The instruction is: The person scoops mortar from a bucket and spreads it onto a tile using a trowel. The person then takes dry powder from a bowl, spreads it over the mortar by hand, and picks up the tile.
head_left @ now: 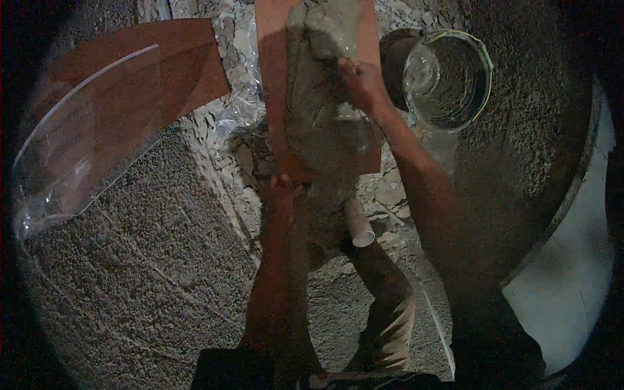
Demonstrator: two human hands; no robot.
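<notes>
A long reddish-brown tile (275,97) lies ahead of me, its middle coated with wet grey mortar (328,140). My right hand (361,81) is closed in a fist over the mortar near the tile's right side. What it grips is hard to make out against a grey lump (335,40) just beyond the fingers. At the tile's near left corner, my left hand (283,190) has its fingers curled on the edge. Dim light leaves the finger details unclear.
To the right of the tile stands a round bucket (484,97) with grey mix inside. A short pale pipe (358,220) lies close to my leg. On the left is another reddish-brown sheet (188,58), partly under clear plastic film (65,175). Broken, crumbly rubble (390,188) surrounds the tile.
</notes>
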